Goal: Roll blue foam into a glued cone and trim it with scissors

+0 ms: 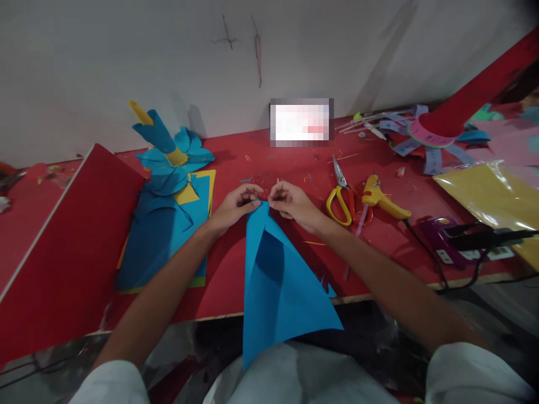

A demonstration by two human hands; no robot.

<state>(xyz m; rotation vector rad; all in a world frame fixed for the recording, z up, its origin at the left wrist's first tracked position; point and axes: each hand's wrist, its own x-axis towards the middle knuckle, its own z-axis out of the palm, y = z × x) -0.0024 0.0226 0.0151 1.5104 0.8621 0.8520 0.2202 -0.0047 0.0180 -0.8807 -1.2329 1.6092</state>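
Note:
Between my two hands is a sheet of blue paper (290, 292), curled into a cone whose narrow tip points away from me. Its wide end hangs over the table's front edge near my lap. My left hand (240, 205) pinches the tip from the left, thumb along the paper. On the other side my right hand (290, 203) pinches the same tip, its fingers bent. Closest to my right hand lie scissors (343, 196) with one yellow and one red handle. A yellow glue gun (383, 199) rests just beyond them, a glue stick trailing from it.
Blue and yellow paper sheets (160, 252) lie left, with a blue paper flower (189, 151) behind them. A red board (76, 241) leans at far left. Rightward are a purple power strip (458, 241), a yellow glossy packet (497, 196) and a red post (484, 84).

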